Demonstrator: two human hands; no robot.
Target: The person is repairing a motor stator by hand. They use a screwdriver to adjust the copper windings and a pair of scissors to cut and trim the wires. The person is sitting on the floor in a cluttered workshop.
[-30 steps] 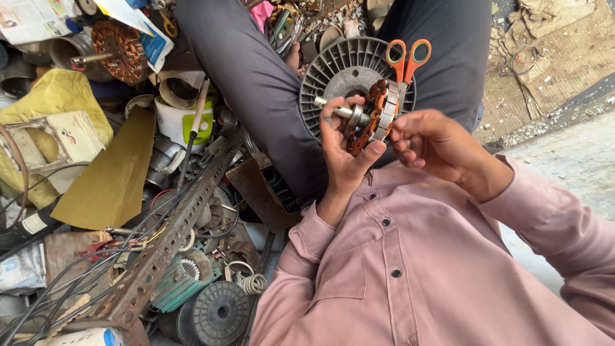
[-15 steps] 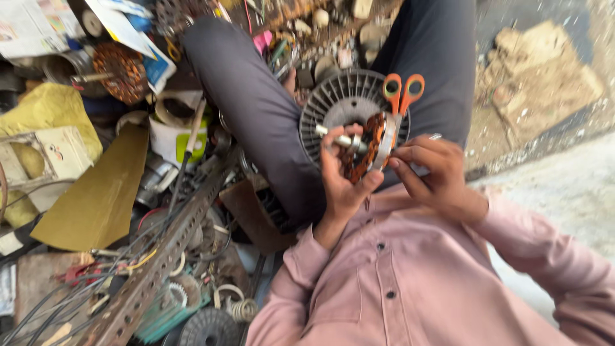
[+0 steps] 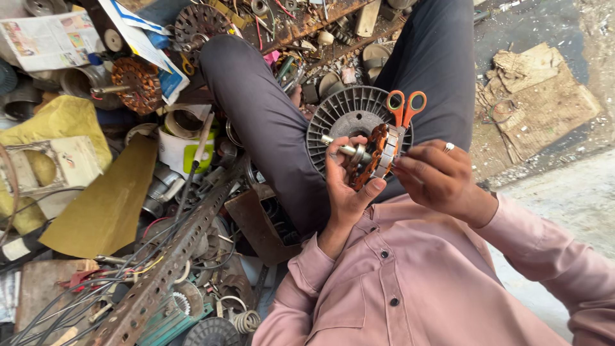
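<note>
My left hand [image 3: 344,192] grips a round motor stator [image 3: 377,154] with copper windings and a metal shaft, held up in front of my lap. My right hand [image 3: 434,179], a ring on one finger, pinches at the stator's right edge with its fingertips. Just behind the stator, a grey finned motor cover [image 3: 346,115] rests on my lap between my dark trouser legs. Orange-handled scissors [image 3: 403,110] lie on the cover's right side. I sit in a pink shirt.
Scrap crowds the left: a perforated metal angle bar [image 3: 173,256], a wound copper stator [image 3: 136,83], a white and green tub [image 3: 179,144], yellow card [image 3: 102,205], loose wires and newspaper [image 3: 48,38]. Flattened cardboard [image 3: 538,96] lies on the ground at right.
The view has shifted slightly down and left. Both hands stay on the stator, with my right fingers still working at its edge; the scissors and cover have not moved.
</note>
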